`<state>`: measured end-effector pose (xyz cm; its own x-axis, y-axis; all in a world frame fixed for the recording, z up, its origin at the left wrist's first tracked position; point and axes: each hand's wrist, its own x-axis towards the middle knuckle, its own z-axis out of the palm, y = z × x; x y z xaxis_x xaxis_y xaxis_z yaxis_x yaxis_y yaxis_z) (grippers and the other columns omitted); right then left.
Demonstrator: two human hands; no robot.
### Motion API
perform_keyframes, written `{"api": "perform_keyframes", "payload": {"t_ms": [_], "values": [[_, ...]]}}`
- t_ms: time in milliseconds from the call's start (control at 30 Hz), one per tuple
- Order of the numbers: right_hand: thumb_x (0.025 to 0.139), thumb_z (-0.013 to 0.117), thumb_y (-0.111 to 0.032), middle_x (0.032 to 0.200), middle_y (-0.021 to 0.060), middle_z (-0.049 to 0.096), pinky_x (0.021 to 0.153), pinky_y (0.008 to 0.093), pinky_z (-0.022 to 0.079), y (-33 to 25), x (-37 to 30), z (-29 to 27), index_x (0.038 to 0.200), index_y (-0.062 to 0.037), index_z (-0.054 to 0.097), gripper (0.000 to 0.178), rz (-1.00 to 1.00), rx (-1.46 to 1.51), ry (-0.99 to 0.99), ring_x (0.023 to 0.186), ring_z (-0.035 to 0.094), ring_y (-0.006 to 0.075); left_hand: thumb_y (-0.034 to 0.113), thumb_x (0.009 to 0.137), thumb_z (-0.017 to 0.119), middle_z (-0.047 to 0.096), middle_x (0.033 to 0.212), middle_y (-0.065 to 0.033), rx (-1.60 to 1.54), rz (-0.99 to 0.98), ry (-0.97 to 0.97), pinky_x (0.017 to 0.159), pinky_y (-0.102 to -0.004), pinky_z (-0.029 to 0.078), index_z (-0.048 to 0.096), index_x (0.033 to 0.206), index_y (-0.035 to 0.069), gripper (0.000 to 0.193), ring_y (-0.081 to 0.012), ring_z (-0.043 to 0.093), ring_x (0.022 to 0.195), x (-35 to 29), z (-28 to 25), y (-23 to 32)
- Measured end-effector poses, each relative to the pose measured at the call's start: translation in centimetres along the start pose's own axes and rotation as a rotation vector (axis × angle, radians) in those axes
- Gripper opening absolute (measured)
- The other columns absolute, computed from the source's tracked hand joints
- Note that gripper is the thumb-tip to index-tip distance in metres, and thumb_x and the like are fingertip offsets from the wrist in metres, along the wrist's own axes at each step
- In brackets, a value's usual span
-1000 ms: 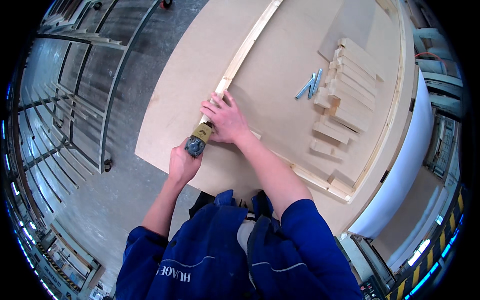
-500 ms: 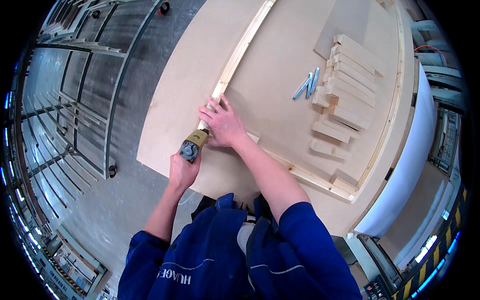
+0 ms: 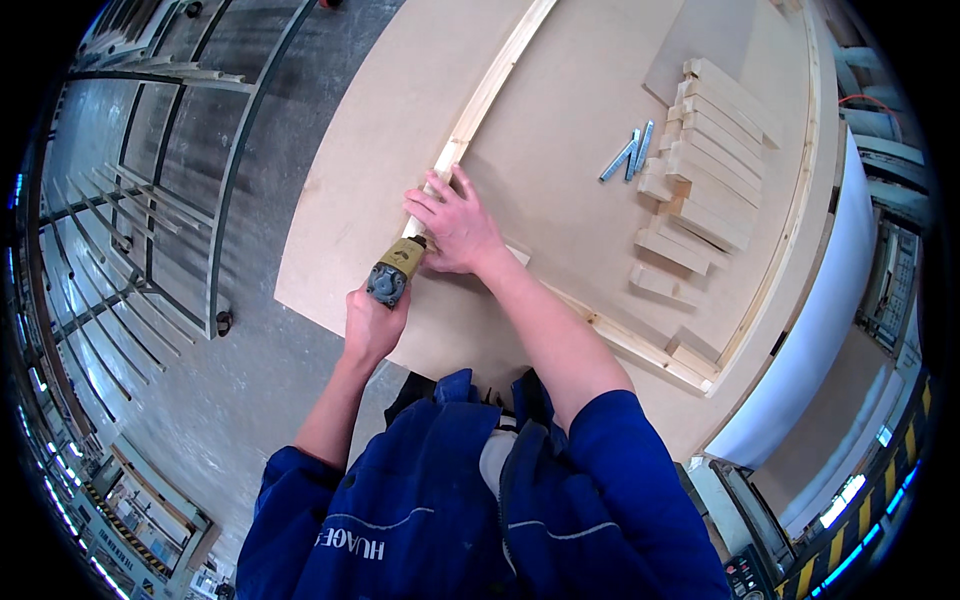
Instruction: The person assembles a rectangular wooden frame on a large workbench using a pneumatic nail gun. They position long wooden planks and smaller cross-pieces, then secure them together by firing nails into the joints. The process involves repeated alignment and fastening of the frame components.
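Observation:
My left hand [image 3: 374, 322] is closed round the handle of a yellow and grey staple gun [image 3: 396, 270]. The gun's front end meets the near end of a long pale wooden strip [image 3: 484, 95]. Just beyond the gun, my right hand [image 3: 458, 228] lays its fingers over that strip and grips it; its thumb is mostly hidden. Both the strip and the hands are at the near left corner of a wooden frame, on a large tan board [image 3: 345, 190]. A second strip [image 3: 630, 342] runs along the near side, partly behind my right forearm.
Inside the frame lie several short wood blocks [image 3: 715, 150] in a row and several silver staple strips [image 3: 628, 155]. Another strip [image 3: 790, 220] edges the right side. A metal rack [image 3: 235, 150] stands on the floor at left; a white curved sheet [image 3: 810, 340] is at right.
The whole view has shifted a little. Both hands keep their places on the staple gun and the strip, with no clear change of grip.

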<state>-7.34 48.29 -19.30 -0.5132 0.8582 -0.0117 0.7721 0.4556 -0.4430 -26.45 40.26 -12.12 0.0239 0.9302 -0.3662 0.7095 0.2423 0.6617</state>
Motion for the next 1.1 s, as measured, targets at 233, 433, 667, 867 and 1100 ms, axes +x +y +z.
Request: {"api": "perform_keyframes", "payload": {"t_ms": [233, 433, 667, 867, 1100], "values": [[0.073, 0.081, -0.052, 0.147, -0.0021, 0.054, 0.129, 0.0589, 0.018, 0.0, 0.0, 0.1, 0.139, -0.0161, 0.056, 0.079, 0.002, 0.026, 0.008, 0.147, 0.042, 0.0271, 0.013, 0.089, 0.072, 0.073, 0.082, -0.0252, -0.019, 0.084, 0.018, 0.067, -0.0409, 0.057, 0.071, 0.101, -0.009, 0.024, -0.0381, 0.076, 0.077, -0.4, -0.5, 0.1], [0.075, 0.081, -0.05, 0.155, 0.0059, 0.047, 0.13, 0.0524, 0.017, 0.4, -0.7, 0.6, 0.15, -0.0128, 0.046, 0.091, -0.024, 0.049, 0.089, 0.151, 0.037, 0.0282, 0.017, 0.09, 0.074, 0.075, 0.082, -0.022, -0.052, -0.064, 0.192, 0.068, -0.039, 0.058, 0.074, 0.107, -0.007, 0.03, -0.0293, 0.077, 0.076, -5.3, -2.2, -0.8], [0.078, 0.084, -0.042, 0.156, 0.0185, 0.045, 0.125, 0.048, 0.028, 1.3, -13.1, -1.6, 0.155, -0.0041, 0.038, 0.097, 0.331, 0.122, 0.016, 0.149, 0.038, 0.0343, 0.022, 0.088, 0.076, 0.072, 0.071, -0.0219, -0.018, -0.141, 0.101, 0.064, -0.044, 0.056, 0.074, 0.092, -0.009, 0.031, -0.0351, 0.075, 0.071, -5.1, -3.7, -0.2], [0.075, 0.085, -0.041, 0.153, 0.0135, 0.05, 0.123, 0.047, 0.031, 2.0, -18.1, -1.9, 0.151, -0.0082, 0.044, 0.093, 0.414, 0.092, 0.091, 0.146, 0.043, 0.0331, 0.021, 0.087, 0.075, 0.068, 0.07, -0.0266, 0.068, 0.091, 0.08, 0.064, -0.0453, 0.055, 0.072, 0.086, -0.01, 0.031, -0.0397, 0.073, 0.07, 0.1, -2.2, 2.2], [0.071, 0.087, -0.042, 0.148, 0.011, 0.056, 0.121, 0.0454, 0.033, 2.5, -18.1, -1.4, 0.146, -0.0103, 0.049, 0.09, 0.386, 0.085, 0.154, 0.143, 0.048, 0.0301, 0.024, 0.088, 0.074, 0.07, 0.074, -0.0278, 0.132, 0.018, -0.024, 0.067, -0.0453, 0.057, 0.071, 0.09, -0.011, 0.035, -0.0397, 0.074, 0.073, 2.8, -0.7, 2.8]]}}
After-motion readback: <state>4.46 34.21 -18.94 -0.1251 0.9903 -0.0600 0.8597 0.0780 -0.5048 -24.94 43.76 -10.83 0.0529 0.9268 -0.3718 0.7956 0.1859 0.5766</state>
